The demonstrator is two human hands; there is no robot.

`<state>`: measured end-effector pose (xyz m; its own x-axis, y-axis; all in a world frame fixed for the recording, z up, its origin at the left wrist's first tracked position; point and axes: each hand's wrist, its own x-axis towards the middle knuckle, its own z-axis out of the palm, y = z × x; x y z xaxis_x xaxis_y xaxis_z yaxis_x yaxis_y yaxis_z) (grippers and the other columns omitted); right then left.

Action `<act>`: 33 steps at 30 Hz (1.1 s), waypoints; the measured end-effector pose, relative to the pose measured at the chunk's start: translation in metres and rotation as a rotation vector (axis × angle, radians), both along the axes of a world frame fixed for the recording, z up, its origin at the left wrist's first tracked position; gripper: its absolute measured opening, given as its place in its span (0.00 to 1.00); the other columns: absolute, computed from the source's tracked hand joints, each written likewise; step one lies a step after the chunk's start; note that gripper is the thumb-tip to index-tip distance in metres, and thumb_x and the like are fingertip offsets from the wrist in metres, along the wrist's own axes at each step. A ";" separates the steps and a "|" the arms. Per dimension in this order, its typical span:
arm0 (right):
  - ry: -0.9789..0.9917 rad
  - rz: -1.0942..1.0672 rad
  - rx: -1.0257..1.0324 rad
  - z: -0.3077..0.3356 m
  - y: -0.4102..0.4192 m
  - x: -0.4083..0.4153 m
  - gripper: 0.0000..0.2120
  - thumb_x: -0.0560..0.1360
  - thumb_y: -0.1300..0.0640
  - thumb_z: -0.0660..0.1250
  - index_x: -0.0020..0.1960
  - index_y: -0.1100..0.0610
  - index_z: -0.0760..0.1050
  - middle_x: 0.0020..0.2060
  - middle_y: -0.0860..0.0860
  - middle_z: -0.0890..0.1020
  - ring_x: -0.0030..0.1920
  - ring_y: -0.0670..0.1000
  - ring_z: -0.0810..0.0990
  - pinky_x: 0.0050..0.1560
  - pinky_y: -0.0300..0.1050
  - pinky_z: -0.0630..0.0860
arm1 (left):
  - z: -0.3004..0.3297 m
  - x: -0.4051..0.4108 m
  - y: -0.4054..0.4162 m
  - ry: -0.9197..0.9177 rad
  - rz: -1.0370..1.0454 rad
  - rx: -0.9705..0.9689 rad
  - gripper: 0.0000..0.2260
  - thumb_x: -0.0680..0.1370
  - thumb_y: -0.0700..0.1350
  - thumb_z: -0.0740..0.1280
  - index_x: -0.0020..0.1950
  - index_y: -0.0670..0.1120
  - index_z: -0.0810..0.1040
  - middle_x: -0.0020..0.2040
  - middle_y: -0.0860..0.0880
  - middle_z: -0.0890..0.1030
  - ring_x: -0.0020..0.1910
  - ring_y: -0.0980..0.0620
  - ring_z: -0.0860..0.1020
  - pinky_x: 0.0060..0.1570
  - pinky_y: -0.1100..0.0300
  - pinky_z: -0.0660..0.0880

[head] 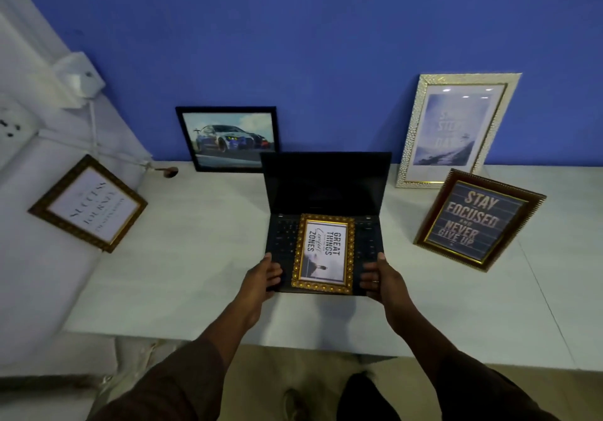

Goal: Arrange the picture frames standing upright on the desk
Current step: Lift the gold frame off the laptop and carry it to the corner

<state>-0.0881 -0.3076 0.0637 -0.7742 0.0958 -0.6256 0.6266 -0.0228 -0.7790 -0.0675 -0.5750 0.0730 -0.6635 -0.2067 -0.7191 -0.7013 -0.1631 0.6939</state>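
Gripping the front corners of an open laptop (pixel 326 211) at lower centre, the left hand (pixel 261 278) and right hand (pixel 380 282) each clamped an edge, thumbs on top. A small gold frame (pixel 323 254) lay flat on its keyboard, turned sideways, between the hands. On the pale worktop (pixel 202 257), a dark "Stay Focused" frame (pixel 478 220) stood tilted at right; a gold-edged frame (pixel 88 203) leaned at left. Farther back, a car picture (pixel 228 138) and a tall white frame (pixel 456 130) rested against the blue wall (pixel 326 45).
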 end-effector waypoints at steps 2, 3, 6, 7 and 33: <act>0.021 0.039 0.016 0.004 -0.007 -0.004 0.24 0.83 0.42 0.53 0.53 0.61 0.78 0.40 0.56 0.83 0.41 0.53 0.81 0.42 0.46 0.75 | 0.000 -0.002 -0.006 0.000 0.017 0.006 0.20 0.82 0.59 0.59 0.57 0.44 0.80 0.58 0.44 0.82 0.60 0.45 0.78 0.62 0.47 0.71; 0.028 0.054 0.026 0.006 -0.009 -0.007 0.24 0.83 0.42 0.53 0.52 0.60 0.78 0.40 0.55 0.83 0.41 0.53 0.81 0.43 0.46 0.75 | 0.003 -0.004 -0.006 -0.006 0.013 0.001 0.20 0.82 0.58 0.59 0.57 0.44 0.80 0.59 0.44 0.82 0.60 0.45 0.78 0.63 0.47 0.71; 0.026 0.081 0.055 0.002 -0.009 -0.022 0.21 0.83 0.43 0.55 0.53 0.59 0.78 0.43 0.56 0.83 0.44 0.53 0.82 0.44 0.46 0.75 | 0.001 -0.015 -0.002 -0.003 -0.018 -0.006 0.21 0.82 0.57 0.60 0.63 0.42 0.78 0.61 0.44 0.81 0.62 0.45 0.77 0.65 0.47 0.71; 0.017 0.084 0.060 0.000 -0.009 -0.028 0.20 0.83 0.44 0.56 0.54 0.59 0.78 0.44 0.56 0.84 0.45 0.54 0.82 0.45 0.46 0.75 | 0.001 -0.019 0.001 -0.008 -0.041 -0.014 0.22 0.82 0.57 0.61 0.66 0.42 0.77 0.62 0.44 0.80 0.62 0.45 0.77 0.65 0.47 0.71; 0.000 0.504 -0.106 -0.056 -0.015 -0.106 0.15 0.80 0.62 0.66 0.66 0.58 0.75 0.58 0.55 0.84 0.51 0.51 0.87 0.44 0.45 0.84 | -0.034 -0.055 0.040 -0.211 0.086 0.037 0.23 0.81 0.64 0.56 0.64 0.52 0.80 0.58 0.46 0.85 0.57 0.44 0.82 0.56 0.50 0.77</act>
<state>-0.1942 -0.3221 0.0073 -0.7081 -0.3535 -0.6113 0.5799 0.2029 -0.7890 -0.1224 -0.5350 0.0393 -0.4787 -0.2271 -0.8481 -0.8127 -0.2510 0.5259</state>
